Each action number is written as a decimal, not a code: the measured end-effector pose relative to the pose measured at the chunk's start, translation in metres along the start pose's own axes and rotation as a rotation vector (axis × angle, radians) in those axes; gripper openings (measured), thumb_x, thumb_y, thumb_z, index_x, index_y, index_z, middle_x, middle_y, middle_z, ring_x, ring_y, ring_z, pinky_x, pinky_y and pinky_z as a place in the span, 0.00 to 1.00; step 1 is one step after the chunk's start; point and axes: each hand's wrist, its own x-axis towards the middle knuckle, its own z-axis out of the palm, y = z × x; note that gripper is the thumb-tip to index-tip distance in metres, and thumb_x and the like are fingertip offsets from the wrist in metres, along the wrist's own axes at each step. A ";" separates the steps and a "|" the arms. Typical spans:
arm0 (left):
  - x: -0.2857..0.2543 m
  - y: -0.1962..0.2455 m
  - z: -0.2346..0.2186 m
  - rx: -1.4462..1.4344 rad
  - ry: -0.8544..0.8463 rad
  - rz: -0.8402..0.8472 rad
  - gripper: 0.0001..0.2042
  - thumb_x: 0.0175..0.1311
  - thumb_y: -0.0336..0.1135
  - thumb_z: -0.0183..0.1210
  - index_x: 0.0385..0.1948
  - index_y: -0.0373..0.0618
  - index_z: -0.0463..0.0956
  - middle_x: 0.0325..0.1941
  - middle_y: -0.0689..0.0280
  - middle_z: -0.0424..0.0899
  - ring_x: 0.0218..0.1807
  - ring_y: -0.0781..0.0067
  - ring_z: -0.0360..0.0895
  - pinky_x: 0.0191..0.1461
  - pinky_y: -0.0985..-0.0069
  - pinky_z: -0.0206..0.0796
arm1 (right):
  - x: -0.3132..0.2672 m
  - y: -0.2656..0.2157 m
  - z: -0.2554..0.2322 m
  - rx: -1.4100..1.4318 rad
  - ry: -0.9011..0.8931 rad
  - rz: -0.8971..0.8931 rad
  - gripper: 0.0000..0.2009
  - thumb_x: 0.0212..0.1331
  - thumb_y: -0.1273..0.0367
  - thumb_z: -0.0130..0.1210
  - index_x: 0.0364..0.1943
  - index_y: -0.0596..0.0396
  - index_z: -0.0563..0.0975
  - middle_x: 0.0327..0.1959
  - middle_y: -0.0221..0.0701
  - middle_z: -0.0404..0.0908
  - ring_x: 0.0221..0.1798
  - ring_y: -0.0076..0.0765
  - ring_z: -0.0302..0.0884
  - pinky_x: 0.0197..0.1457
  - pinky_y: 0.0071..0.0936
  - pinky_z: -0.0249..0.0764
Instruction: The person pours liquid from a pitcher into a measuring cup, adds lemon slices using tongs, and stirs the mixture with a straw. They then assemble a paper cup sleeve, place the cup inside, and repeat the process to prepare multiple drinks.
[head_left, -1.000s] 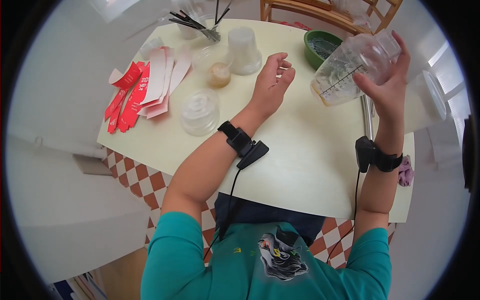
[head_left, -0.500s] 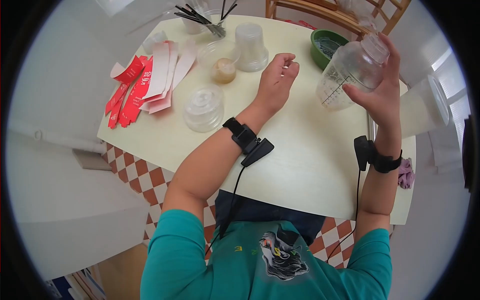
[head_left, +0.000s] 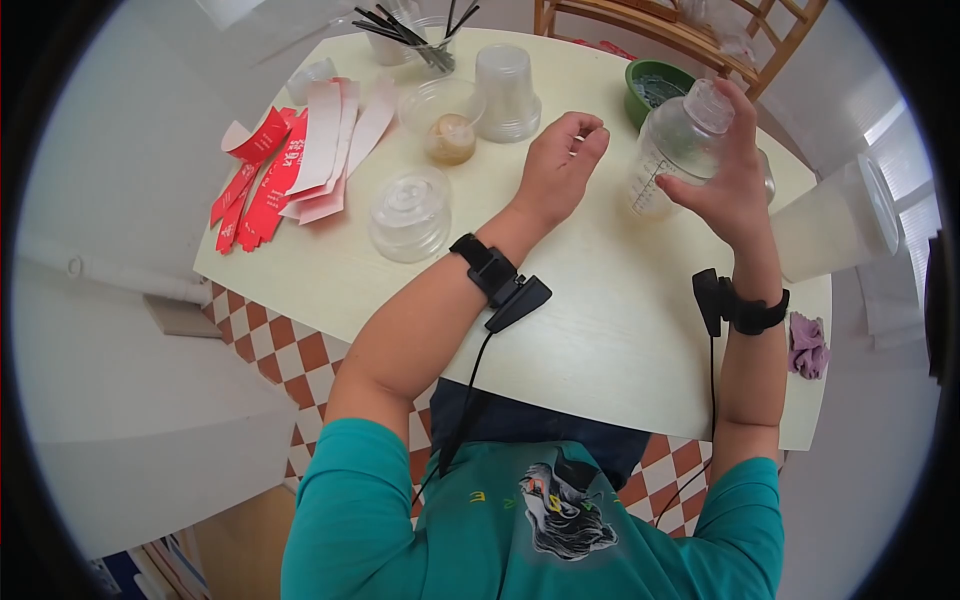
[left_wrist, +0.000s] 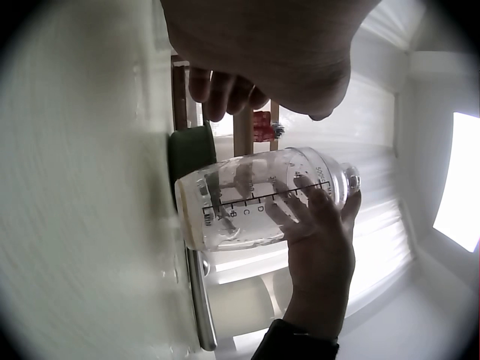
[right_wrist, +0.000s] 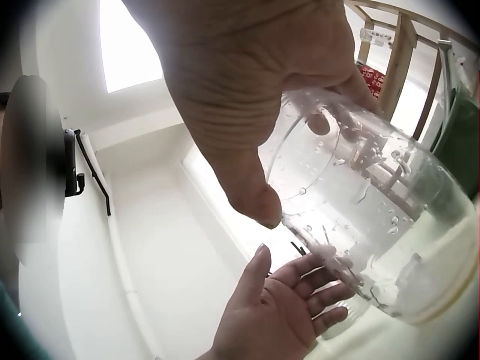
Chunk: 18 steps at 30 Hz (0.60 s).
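My right hand [head_left: 735,195] grips a clear shaker bottle [head_left: 668,155] around its upper side, thumb on the near side and fingers behind. The bottle has a black printed scale and water drops on its wall, with a thin yellowish ring at its base in the right wrist view. It leans a little, its base close to the table. My left hand [head_left: 562,165] is to the left of the bottle, apart from it, its fingers loosely bent and holding nothing. In the right wrist view the left palm [right_wrist: 274,319] faces the bottle.
Behind the bottle is a green bowl [head_left: 637,108]; to its right stands a large translucent container [head_left: 840,220]. A metal rod [left_wrist: 201,307] lies nearby. Leftward are stacked clear cups [head_left: 505,90], a clear dome-shaped piece [head_left: 410,215], red card strips [head_left: 262,190] and black straws [head_left: 400,30]. A purple cloth [head_left: 808,350] lies at right.
The right hand has brought the bottle from a strong tilt to nearly upright, lower and slightly left. The left hand stays almost where it was.
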 end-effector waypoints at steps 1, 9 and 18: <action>0.000 0.000 0.000 0.000 0.000 0.000 0.19 0.70 0.46 0.50 0.49 0.38 0.72 0.42 0.64 0.77 0.42 0.77 0.75 0.48 0.80 0.66 | -0.001 0.001 0.001 0.000 0.000 0.000 0.46 0.31 0.70 0.68 0.64 0.45 0.58 0.58 0.35 0.70 0.59 0.42 0.71 0.62 0.36 0.69; 0.000 0.003 0.000 0.028 -0.001 -0.024 0.16 0.69 0.41 0.53 0.46 0.35 0.73 0.39 0.64 0.79 0.40 0.77 0.76 0.47 0.80 0.68 | 0.001 0.003 -0.012 -0.256 -0.034 0.087 0.46 0.31 0.72 0.69 0.63 0.46 0.58 0.59 0.39 0.69 0.60 0.51 0.71 0.61 0.37 0.70; -0.003 0.008 0.003 0.168 -0.047 -0.066 0.14 0.63 0.38 0.59 0.44 0.37 0.76 0.37 0.66 0.81 0.39 0.78 0.77 0.44 0.79 0.69 | -0.003 -0.004 -0.046 -0.718 -0.047 0.269 0.48 0.29 0.74 0.71 0.63 0.47 0.59 0.55 0.41 0.71 0.54 0.54 0.74 0.52 0.41 0.75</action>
